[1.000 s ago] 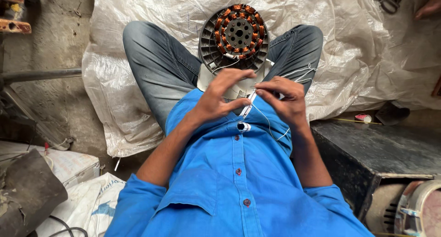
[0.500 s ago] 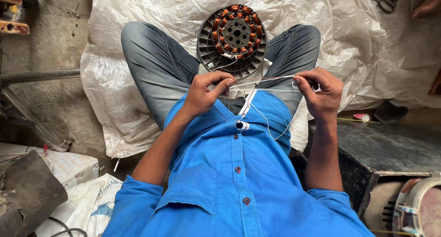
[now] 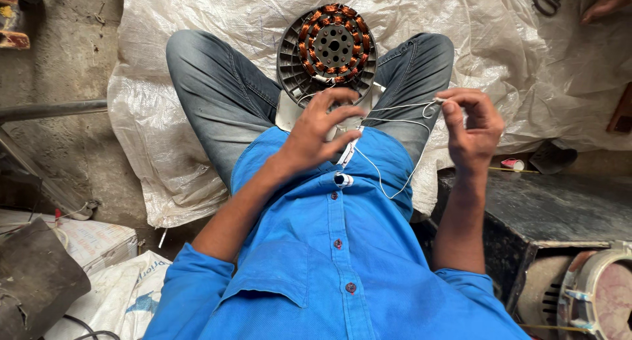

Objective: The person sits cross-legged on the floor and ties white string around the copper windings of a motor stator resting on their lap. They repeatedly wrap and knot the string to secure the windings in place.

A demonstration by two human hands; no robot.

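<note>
Between your hands, white string point(image 3: 395, 106) stretches taut: right hand point(image 3: 471, 126) pinches its end, left hand point(image 3: 322, 132) grips near the motor coil point(image 3: 327, 50); next calls for steady tension.

Bright blue button-up shirt point(image 3: 342, 267) with sleeves rolled up past the elbows, both forearms bare. Small dark reddish buttons point(image 3: 338, 243) run down the front placket, and there's a flapped chest pocket point(image 3: 266, 277) at about 8 o'clock from them. Faded grey-blue jeans point(image 3: 217, 96) on the legs, lighter and worn along the thighs.
</note>
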